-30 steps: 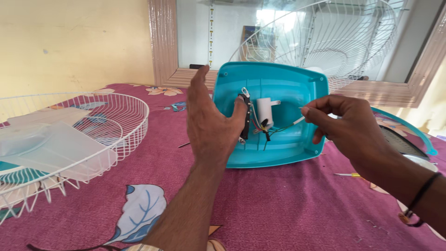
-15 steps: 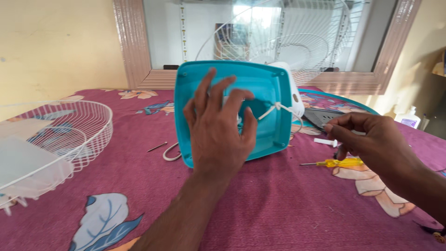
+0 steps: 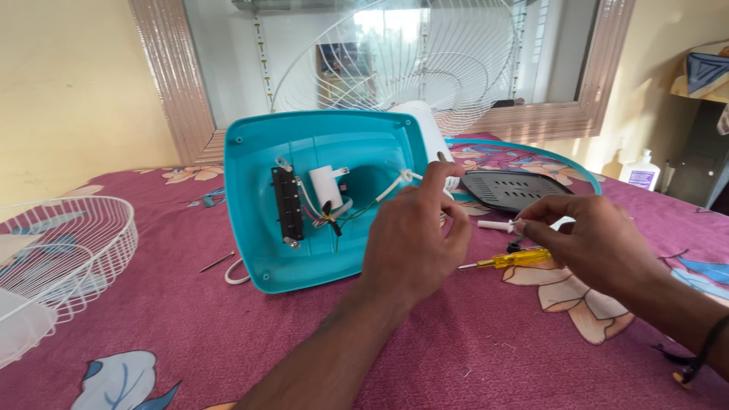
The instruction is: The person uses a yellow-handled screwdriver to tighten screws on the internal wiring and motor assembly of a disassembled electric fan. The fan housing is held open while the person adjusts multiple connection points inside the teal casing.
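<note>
An upturned teal fan base [image 3: 258, 175] stands tilted on the maroon floral cloth and shows its inside. A black switch block [image 3: 287, 203], a white capacitor [image 3: 326, 186] and a bundle of wires [image 3: 334, 220] sit within it. My left hand [image 3: 414, 243] curls over the base's right rim, beside a white cord [image 3: 395, 184]. To the right, my right hand [image 3: 592, 243] pinches a small white cylindrical part [image 3: 493, 225] just above a yellow-handled screwdriver [image 3: 516, 259] that lies on the cloth.
A black plastic plate [image 3: 516, 188] lies behind my right hand. One white wire fan guard [image 3: 61, 250] rests at the left, and another [image 3: 395, 61] leans on a framed mirror behind the base. A clear bottle [image 3: 642, 171] stands far right. A thin nail [image 3: 216, 262] lies left of the base.
My left hand has slid from flat over the base's inside to its right rim, uncovering the wiring. My right hand has risen a little and now pinches the white part.
</note>
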